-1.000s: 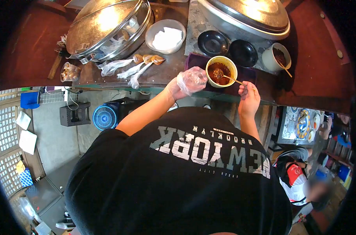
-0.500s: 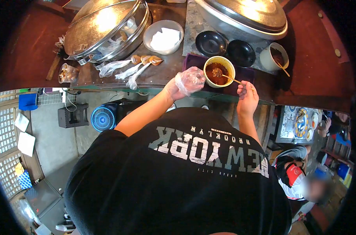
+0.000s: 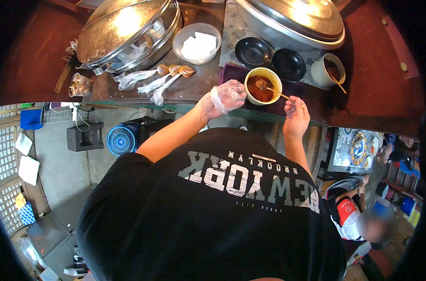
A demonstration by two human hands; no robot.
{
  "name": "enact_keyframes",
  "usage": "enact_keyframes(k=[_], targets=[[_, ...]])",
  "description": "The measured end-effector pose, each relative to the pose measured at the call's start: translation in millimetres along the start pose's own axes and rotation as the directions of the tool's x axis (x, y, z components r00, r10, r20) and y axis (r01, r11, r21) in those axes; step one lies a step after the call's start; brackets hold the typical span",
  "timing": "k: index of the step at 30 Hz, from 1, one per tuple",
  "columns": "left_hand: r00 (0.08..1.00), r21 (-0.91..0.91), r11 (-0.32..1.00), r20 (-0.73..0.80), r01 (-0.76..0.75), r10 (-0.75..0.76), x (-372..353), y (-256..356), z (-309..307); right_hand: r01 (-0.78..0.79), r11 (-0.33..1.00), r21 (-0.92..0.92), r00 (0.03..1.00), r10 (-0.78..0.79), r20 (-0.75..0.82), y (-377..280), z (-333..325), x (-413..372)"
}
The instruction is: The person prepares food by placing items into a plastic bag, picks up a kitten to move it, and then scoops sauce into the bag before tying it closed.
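Note:
A pale round tub point(image 3: 246, 94) of dark red-brown sauce point(image 3: 259, 96) stands at the front edge of the counter. My left hand point(image 3: 228, 97), in a clear plastic glove, is closed at the tub's left side; its fingertips are partly hidden. Between the thumb and fingers of my right hand point(image 3: 297, 112) is the handle of a spoon point(image 3: 279, 94), whose bowl sits in the sauce with bits of chopped seasoning on it. Left of my gloved hand lie several knotted plastic bags point(image 3: 162, 84) with brown contents.
Behind the tub sit two black bowls point(image 3: 253, 52), point(image 3: 289, 64) and a large lidded pot point(image 3: 297, 23). A second tub point(image 3: 324, 74) with a spoon stands right. Leftward are a bowl of white tissues point(image 3: 197, 46) and a domed steel pan point(image 3: 124, 33). A person point(image 3: 346, 206) sits at lower right.
The spoon's bowl has shifted slightly within the sauce. Both hands stay in nearly the same place, and the view has tilted a little.

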State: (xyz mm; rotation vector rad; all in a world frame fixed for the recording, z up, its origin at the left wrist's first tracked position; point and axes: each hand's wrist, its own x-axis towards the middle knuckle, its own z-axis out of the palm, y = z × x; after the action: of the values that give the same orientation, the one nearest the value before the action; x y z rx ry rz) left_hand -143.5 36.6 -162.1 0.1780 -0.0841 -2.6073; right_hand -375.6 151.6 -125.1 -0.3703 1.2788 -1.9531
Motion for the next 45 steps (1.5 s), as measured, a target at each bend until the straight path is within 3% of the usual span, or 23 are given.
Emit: enact_keyframes(k=[10, 13, 16, 17, 19, 21, 22, 25, 29, 32, 35, 38, 40, 42, 45], targets=[[0.999, -0.006, 1.000, 0.034, 0.017, -0.017, 0.3, -0.2, 0.4, 0.041, 0.999, 0.001, 0.999, -0.041, 0.009, -8.3, 8.2, -6.8], [1.000, -0.009, 1.000, 0.017, 0.022, -0.022, 1.0, 0.1, 0.0, 0.036, 0.999, 0.022, 0.995, -0.038, 0.092, -15.8, 22.3, -16.4], [0.998, 0.003, 1.000, -0.058, 0.016, -0.016, -1.1, -0.4, 6.1, 0.113, 0.985, -0.128, 0.965, -0.078, 0.252, -16.5, 38.1, -31.9], [0.996, 0.011, 1.000, -0.088, 0.013, -0.012, -1.9, -0.4, 8.5, 0.211, 0.941, -0.266, 0.940, -0.121, 0.321, -18.5, 45.7, -40.4], [1.000, -0.008, 1.000, 0.023, 0.013, -0.013, 0.2, -1.5, 7.0, 0.445, 0.805, -0.394, 0.818, -0.186, 0.544, -16.8, 52.9, -50.6], [0.997, -0.027, 0.999, 0.069, 0.018, -0.016, 1.6, -2.3, 4.1, 0.844, 0.388, -0.370, 0.495, -0.298, 0.816, -18.9, 61.9, -53.0], [0.998, -0.036, 0.999, 0.060, 0.023, -0.020, 1.9, -2.0, 2.1, 0.820, 0.423, -0.387, 0.500, -0.197, 0.844, -21.0, 65.2, -57.1], [0.999, -0.046, 0.999, 0.046, -0.002, 0.004, 0.8, -1.9, 3.8, 0.881, 0.323, -0.347, 0.425, -0.213, 0.880, -27.7, 69.2, -61.8], [0.999, 0.065, 0.997, 0.014, -0.046, 0.046, -2.0, -1.6, 1.6, 0.886, 0.317, -0.338, 0.417, -0.227, 0.880, -31.9, 69.8, -61.3], [0.998, 0.026, 0.999, 0.055, -0.026, 0.024, -1.1, -1.0, 6.3, 0.876, 0.338, -0.344, 0.439, -0.264, 0.859, -33.7, 70.5, -63.2], [0.995, -0.037, 0.999, 0.096, -0.030, 0.033, -1.3, -3.1, 6.0, 0.807, 0.431, -0.403, 0.545, -0.281, 0.790, -29.6, 67.3, -60.0], [0.999, 0.014, 0.999, -0.014, -0.046, 0.046, -2.4, -3.4, 4.5, 0.503, 0.744, -0.440, 0.798, -0.204, 0.568, -25.2, 61.0, -56.8], [1.000, -0.032, 0.999, -0.014, -0.010, 0.009, -1.1, -2.8, 4.6, 0.279, 0.890, -0.359, 0.899, -0.111, 0.423, -21.3, 58.8, -51.6], [1.000, -0.055, 0.998, -0.030, 0.008, -0.010, -0.5, -2.6, 4.4, 0.095, 0.955, -0.280, 0.948, -0.001, 0.318, -16.4, 53.7, -43.6], [0.996, -0.072, 0.997, -0.087, 0.008, -0.014, -0.3, -2.7, 3.7, -0.051, 0.993, -0.109, 0.965, 0.077, 0.251, -12.5, 48.6, -36.6]])
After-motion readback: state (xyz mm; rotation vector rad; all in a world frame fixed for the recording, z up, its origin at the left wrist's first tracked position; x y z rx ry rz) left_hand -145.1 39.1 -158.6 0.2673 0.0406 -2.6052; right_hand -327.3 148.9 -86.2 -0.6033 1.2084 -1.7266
